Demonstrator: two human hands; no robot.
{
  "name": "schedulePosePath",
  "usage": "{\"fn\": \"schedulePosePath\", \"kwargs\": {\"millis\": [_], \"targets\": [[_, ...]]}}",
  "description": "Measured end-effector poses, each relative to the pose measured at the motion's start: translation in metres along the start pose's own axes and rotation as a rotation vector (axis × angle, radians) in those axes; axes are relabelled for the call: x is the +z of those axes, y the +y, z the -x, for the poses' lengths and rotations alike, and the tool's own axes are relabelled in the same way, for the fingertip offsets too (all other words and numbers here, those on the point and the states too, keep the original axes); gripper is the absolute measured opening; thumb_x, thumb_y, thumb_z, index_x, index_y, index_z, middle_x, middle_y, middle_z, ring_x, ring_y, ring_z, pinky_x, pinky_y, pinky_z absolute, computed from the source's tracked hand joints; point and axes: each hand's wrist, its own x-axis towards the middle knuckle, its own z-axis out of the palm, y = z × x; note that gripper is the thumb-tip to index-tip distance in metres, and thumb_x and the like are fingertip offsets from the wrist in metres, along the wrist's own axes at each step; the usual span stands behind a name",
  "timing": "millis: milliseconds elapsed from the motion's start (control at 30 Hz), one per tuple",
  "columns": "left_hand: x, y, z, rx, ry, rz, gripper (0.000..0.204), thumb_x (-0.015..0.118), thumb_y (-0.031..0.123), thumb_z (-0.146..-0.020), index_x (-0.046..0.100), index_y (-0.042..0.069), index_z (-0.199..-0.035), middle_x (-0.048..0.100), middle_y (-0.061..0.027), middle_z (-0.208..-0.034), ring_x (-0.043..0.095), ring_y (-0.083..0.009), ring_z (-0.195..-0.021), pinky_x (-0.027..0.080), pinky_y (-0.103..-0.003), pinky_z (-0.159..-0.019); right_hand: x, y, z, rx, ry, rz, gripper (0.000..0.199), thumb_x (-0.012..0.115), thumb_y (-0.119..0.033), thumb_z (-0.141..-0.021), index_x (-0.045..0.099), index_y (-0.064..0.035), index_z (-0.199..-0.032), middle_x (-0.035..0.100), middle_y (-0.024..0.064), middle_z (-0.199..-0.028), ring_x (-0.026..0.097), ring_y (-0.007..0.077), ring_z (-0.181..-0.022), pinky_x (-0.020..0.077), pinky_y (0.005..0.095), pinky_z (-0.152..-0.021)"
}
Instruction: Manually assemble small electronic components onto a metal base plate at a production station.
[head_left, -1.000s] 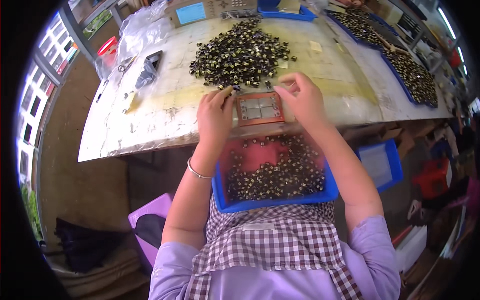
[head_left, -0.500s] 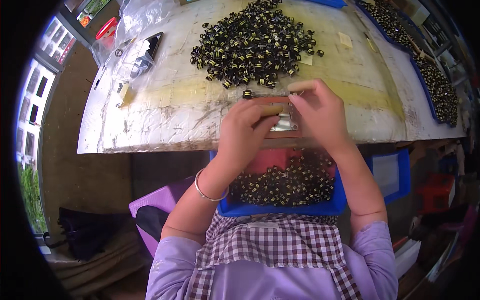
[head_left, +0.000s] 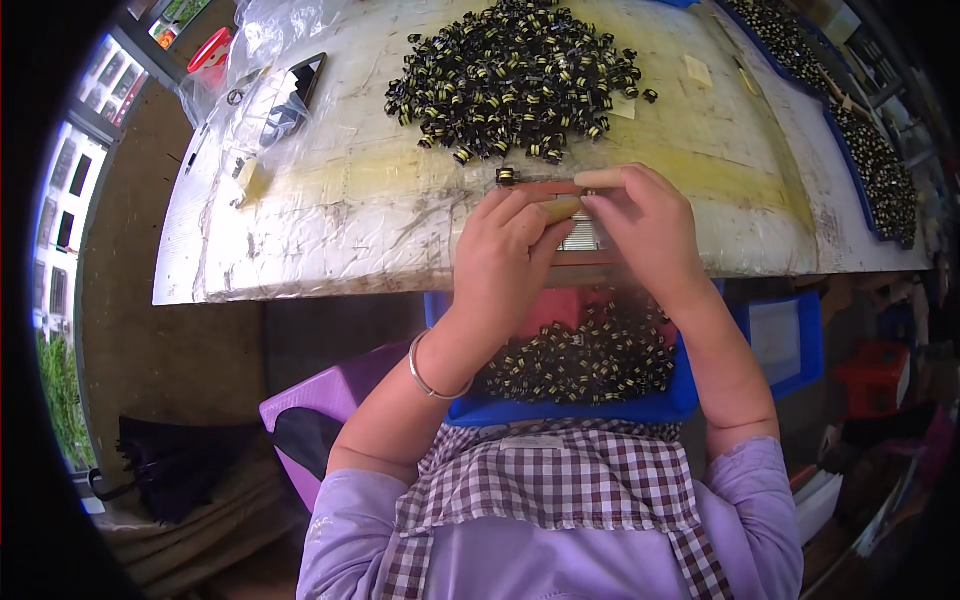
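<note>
A small reddish-brown frame (head_left: 585, 258) with a ribbed silvery metal plate (head_left: 580, 237) lies at the table's near edge, partly covered by my hands. My left hand (head_left: 508, 245) is closed over its left side, thumb and covered index finger together above the plate. At the frame's far right corner, my right hand (head_left: 648, 225) pinches with thumb and index finger. Both index fingers wear tan finger covers. Whatever small thing sits in either pinch is hidden. Just beyond the frame stands a single black bobbin-like part (head_left: 506, 176) with a yellow band.
A big heap of black-and-yellow parts (head_left: 510, 80) covers the table's far middle. Below the edge, a blue tray (head_left: 580, 412) holds many more. Full blue trays (head_left: 835, 150) line the right. A phone (head_left: 308, 80), plastic bags and a red-rimmed tub (head_left: 210, 50) are far left.
My left hand has shifted slightly right, closer to my right hand. My right hand stays at the frame's corner, its pinch little changed. The whole view has moved a little.
</note>
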Motion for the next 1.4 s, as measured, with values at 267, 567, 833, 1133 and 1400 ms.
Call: {"fn": "schedulePosePath", "kwargs": {"millis": [267, 567, 833, 1133, 1400], "targets": [[-0.015, -0.028, -0.016, -0.107, -0.012, -0.004, 0.013, 0.066, 0.008, -0.082, 0.069, 0.005, -0.094, 0.064, -0.0096, -0.085, 0.06, -0.0299, -0.085, 0.048, -0.04, -0.073, -0.006, -0.01, -0.007, -0.112, -0.234, -0.014, 0.016, 0.07, -0.006, -0.08, 0.071, -0.0046, -0.096, 0.07, 0.0093, -0.096, 0.066, 0.0235, -0.088, 0.0512, 0.0318, -0.08], [-0.023, -0.02, -0.021, -0.292, -0.048, 0.071, 0.013, 0.067, 0.005, -0.084, 0.071, 0.004, -0.097, 0.068, -0.0108, -0.094, 0.065, -0.0269, -0.086, 0.052, -0.035, -0.074, -0.005, -0.012, -0.011, -0.08, -0.286, -0.028, 0.016, 0.072, -0.005, -0.079, 0.071, -0.0045, -0.095, 0.069, 0.0105, -0.093, 0.066, 0.0261, -0.086, 0.0512, 0.0328, -0.078], [-0.024, -0.022, -0.009, -0.183, -0.097, 0.121, 0.025, 0.068, 0.002, -0.081, 0.07, 0.004, -0.105, 0.065, -0.0116, -0.096, 0.062, -0.0295, -0.085, 0.051, -0.035, -0.076, 0.002, -0.017, 0.004, -0.201, -0.12, 0.035, 0.017, 0.074, 0.0, -0.076, 0.069, -0.0041, -0.091, 0.068, 0.01, -0.09, 0.065, 0.0275, -0.086, 0.0504, 0.0356, -0.078], [-0.019, -0.027, -0.01, 0.0, -0.06, 0.086, 0.023, 0.069, 0.007, -0.08, 0.069, 0.006, -0.103, 0.065, -0.0097, -0.088, 0.06, -0.0294, -0.082, 0.049, -0.04, -0.073, 0.002, -0.012, 0.0, -0.233, -0.108, 0.021, 0.016, 0.074, -0.002, -0.076, 0.069, -0.0045, -0.091, 0.068, 0.0099, -0.088, 0.064, 0.0272, -0.083, 0.0497, 0.0353, -0.074], [-0.012, -0.013, -0.013, 0.063, -0.211, 0.134, 0.02, 0.067, 0.006, -0.079, 0.069, 0.007, -0.1, 0.065, -0.0083, -0.095, 0.059, -0.0291, -0.086, 0.05, -0.038, -0.078, 0.007, 0.011, -0.044, 0.021, 0.234, 0.261, 0.015, 0.071, -0.015, -0.085, 0.068, -0.0058, -0.097, 0.065, 0.0083, -0.078, 0.062, 0.0192, -0.069, 0.0499, 0.0318, -0.065]]}}
